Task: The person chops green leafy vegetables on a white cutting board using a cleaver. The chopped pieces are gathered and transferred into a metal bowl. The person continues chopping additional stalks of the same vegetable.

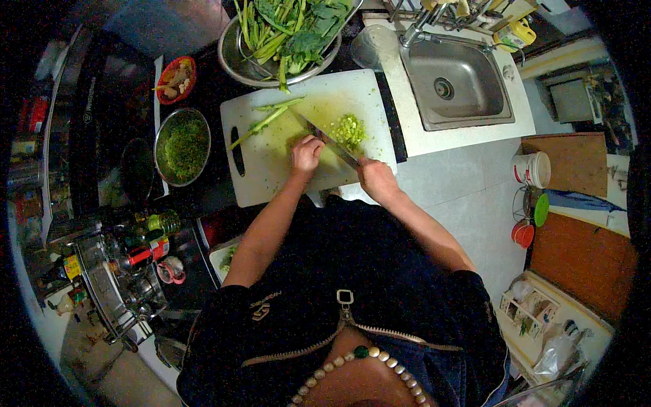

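Note:
On the white cutting board (272,185), my right hand (377,179) grips the handle of a kitchen knife (338,149). The blade slants up and left across the board. My left hand (306,153) is curled close beside the blade, resting at the board; whatever lies under its fingers is hidden. Right of the blade sits a small heap of chopped green stems (350,132). A few long green stalks (267,122) lie uncut on the upper left of the board, near its handle slot.
Beyond the board stands a steel bowl (224,56) piled with leafy green vegetables (295,38). To the left are a bowl of chopped greens (183,147) and a red basket (165,91) holding what looks like ginger and garlic. A steel sink (465,66) with a faucet (418,28) is at right.

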A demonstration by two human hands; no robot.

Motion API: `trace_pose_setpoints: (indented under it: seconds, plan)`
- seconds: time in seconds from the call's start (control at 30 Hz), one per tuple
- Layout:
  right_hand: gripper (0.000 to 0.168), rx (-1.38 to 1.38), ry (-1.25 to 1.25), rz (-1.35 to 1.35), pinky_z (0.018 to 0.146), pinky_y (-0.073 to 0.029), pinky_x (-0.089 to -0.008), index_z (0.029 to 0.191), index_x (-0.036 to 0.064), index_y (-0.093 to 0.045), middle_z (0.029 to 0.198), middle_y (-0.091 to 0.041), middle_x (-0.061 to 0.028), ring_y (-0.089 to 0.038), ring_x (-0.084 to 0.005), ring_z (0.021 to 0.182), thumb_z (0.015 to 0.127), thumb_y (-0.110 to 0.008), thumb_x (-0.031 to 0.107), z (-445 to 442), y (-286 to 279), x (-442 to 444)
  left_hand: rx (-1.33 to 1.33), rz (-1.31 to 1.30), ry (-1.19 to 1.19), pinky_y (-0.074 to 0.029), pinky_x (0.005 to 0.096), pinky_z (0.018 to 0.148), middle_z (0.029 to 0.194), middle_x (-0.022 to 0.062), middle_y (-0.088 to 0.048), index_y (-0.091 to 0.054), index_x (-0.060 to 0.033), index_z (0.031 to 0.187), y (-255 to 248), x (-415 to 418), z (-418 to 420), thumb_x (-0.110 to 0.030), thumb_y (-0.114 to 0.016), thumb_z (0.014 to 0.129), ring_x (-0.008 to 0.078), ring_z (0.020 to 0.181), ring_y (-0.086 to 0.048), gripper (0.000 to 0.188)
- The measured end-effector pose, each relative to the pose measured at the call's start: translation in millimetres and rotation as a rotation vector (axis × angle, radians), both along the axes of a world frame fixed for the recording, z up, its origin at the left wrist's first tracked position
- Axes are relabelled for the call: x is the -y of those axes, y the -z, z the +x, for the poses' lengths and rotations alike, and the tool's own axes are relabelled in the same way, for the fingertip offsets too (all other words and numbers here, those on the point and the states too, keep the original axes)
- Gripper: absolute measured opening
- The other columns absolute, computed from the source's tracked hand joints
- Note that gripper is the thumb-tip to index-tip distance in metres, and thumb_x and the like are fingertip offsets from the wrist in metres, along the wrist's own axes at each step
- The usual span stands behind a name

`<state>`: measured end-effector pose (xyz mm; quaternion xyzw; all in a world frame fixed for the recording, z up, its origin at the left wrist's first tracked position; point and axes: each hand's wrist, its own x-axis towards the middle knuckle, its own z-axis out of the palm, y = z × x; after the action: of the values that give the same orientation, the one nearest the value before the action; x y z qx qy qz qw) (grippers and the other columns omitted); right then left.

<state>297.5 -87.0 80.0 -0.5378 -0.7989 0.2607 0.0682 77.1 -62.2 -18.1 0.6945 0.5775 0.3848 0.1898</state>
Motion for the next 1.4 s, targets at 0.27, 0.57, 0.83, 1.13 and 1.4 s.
trace_pose_setpoints:
  seconds: [0.27,0.57,0.83,1.13,1.4]
  plan:
    - [0.01,-0.08,0.025,0.021,0.065,-0.049,-0.0499,0.086,-0.002,-0.054,0.075,-0.062,-0.0244,-0.061,-0.0425,0.073,0.084,-0.055,0.008,-1,5,-3,-0.124,0.079,0.055,-0.049,0.04,0.068,0.082,0.01,-0.061,-0.064,-0.0074,0.086,13,0,-8,-0.009,-0.063,0.074,0.0316,0.077,-0.061,0.012]
    - [0.01,-0.003,-0.021,0.024,0.063,-0.049,-0.05,0.086,-0.001,-0.054,0.075,-0.062,-0.0243,-0.061,-0.0425,0.071,0.085,-0.055,0.009,1,12,1,-0.082,0.046,0.029,-0.049,0.0382,0.068,0.084,0.0076,-0.063,-0.065,-0.0095,0.086,16,1,-7,-0.009,-0.064,0.073,0.0299,0.078,-0.061,0.013]
    - [0.011,-0.071,-0.002,0.045,0.064,-0.05,-0.0503,0.087,0.0,-0.055,0.075,-0.062,-0.0233,-0.061,-0.042,0.07,0.083,-0.054,0.01,1,6,0,-0.122,0.047,-0.009,-0.051,0.0385,0.073,0.088,0.0067,-0.064,-0.066,-0.0114,0.09,22,6,-7,-0.009,-0.065,0.073,0.0299,0.081,-0.062,0.018]
    - [0.014,-0.016,-0.041,0.0,0.063,-0.048,-0.0504,0.086,-0.001,-0.054,0.073,-0.061,-0.0248,-0.06,-0.0433,0.07,0.086,-0.054,0.013,-1,9,-4,-0.026,-0.064,-0.045,-0.047,0.0411,0.075,0.087,0.0097,-0.059,-0.063,-0.0089,0.086,14,10,-2,0.0,-0.061,0.07,0.0329,0.085,-0.057,0.018]
    - [0.011,-0.093,-0.004,0.039,0.063,-0.05,-0.0499,0.086,-0.001,-0.055,0.074,-0.062,-0.0244,-0.062,-0.042,0.07,0.083,-0.055,0.01,2,9,-3,-0.03,0.052,0.007,-0.047,0.0419,0.073,0.086,0.0109,-0.059,-0.062,-0.0072,0.084,7,13,-4,0.001,-0.059,0.071,0.0335,0.082,-0.056,0.016]
